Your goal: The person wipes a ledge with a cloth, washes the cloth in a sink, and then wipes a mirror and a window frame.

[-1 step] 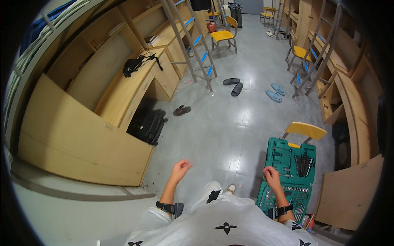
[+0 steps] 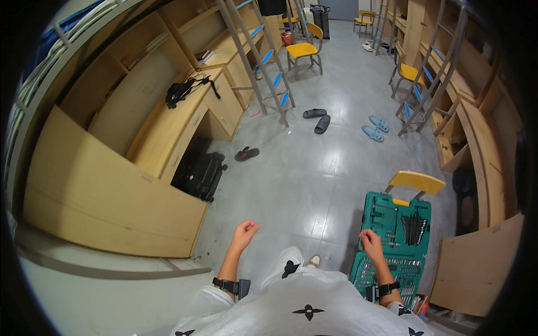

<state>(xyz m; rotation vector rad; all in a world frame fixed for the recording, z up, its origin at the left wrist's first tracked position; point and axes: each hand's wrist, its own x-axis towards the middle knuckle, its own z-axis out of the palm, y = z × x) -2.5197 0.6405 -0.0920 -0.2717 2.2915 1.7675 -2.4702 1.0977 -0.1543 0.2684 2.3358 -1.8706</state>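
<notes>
My left hand (image 2: 245,232) hangs over the grey floor, apart from everything, its fingers curled loosely together with nothing showing in them. On the other side, my right hand (image 2: 370,242) is held above the left edge of a green tool case (image 2: 392,199), fingers also curled in and no object visible; whether it touches the case I cannot tell. The case lies spread on a yellow chair (image 2: 417,182), whose backrest stands behind it. A fan of wrenches (image 2: 414,229) sits in the far half. Rows of sockets (image 2: 404,262) fill the near half, partly hidden by my right forearm.
At left stand a wooden desk (image 2: 151,131) with a black bag (image 2: 179,92) on it and a black suitcase (image 2: 204,176) beneath. Dark slippers (image 2: 321,124), blue slippers (image 2: 372,133) and a brown sandal (image 2: 246,154) lie on the floor. Ladders (image 2: 277,84) and more chairs (image 2: 302,50) stand farther off.
The whole view has shifted slightly, with the room and case a little lower in the picture. My hands keep nearly the same pose.
</notes>
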